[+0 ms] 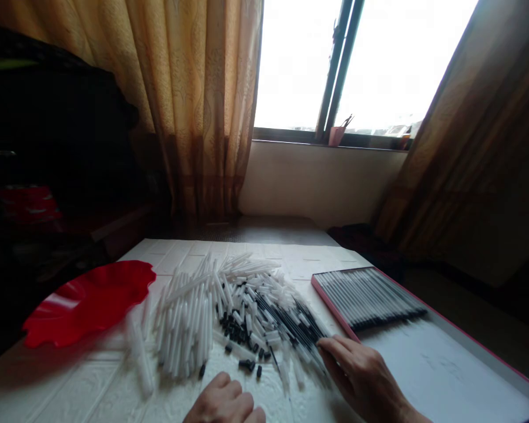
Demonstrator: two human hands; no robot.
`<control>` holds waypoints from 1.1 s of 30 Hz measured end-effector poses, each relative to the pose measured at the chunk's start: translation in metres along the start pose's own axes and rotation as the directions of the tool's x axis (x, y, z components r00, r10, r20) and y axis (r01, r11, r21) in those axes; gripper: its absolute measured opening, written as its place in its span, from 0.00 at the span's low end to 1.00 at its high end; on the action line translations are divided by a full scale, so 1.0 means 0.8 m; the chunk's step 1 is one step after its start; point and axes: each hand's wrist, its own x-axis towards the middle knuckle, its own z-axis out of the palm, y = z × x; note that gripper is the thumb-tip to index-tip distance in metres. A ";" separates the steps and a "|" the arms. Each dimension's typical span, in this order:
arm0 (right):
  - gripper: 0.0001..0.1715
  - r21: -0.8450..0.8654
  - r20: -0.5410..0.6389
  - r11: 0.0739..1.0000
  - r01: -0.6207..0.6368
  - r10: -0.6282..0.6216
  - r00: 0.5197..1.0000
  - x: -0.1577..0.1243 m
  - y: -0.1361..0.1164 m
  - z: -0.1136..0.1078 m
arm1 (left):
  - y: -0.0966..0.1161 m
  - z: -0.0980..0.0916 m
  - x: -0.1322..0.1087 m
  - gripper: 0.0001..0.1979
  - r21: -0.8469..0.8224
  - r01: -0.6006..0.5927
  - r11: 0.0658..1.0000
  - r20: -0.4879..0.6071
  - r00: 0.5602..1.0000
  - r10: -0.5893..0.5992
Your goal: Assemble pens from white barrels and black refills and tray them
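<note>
My right hand (364,373) is closed in a pinch, its fingertips at the near end of a bundle of thin black pen refills (286,320). What sits between the fingertips is blurred. At the bottom edge, my left hand (224,402) has its fingers curled in, and whatever they may hold is hidden. Beyond it lie small black plugs (235,332), scattered in front of a heap of clear pen barrels (183,329). Short translucent pen caps (249,305) are mixed in between the barrels and the refills.
At right stands a shallow pink-edged tray (449,364) with a row of black-ended pens (370,296) along its far side. A red scalloped plate (92,302) rests at left on the white brick-patterned tabletop (70,385). A pink cup (336,136) stands on the windowsill.
</note>
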 end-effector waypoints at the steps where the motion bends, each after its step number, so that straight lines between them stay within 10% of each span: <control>1: 0.21 -0.015 -0.014 1.000 -0.001 0.001 1.000 0.000 0.004 0.000 | -0.005 -0.003 0.001 0.19 0.002 0.021 1.000 0.007 1.000 -0.021; 8: 0.16 0.011 -0.036 0.998 0.065 -0.065 0.997 0.035 -0.012 -0.013 | -0.080 -0.056 -0.025 0.18 0.040 0.338 0.940 0.168 0.925 -0.340; 15: 0.16 0.097 -0.010 0.994 0.056 -0.056 0.998 0.064 -0.046 0.017 | -0.108 -0.071 -0.050 0.24 0.044 0.248 0.968 0.406 0.881 -0.244; 33: 0.12 0.225 -0.150 0.963 -0.151 0.187 0.971 0.038 -0.008 0.019 | -0.097 -0.027 -0.075 0.24 0.170 0.191 0.967 0.160 0.963 -0.219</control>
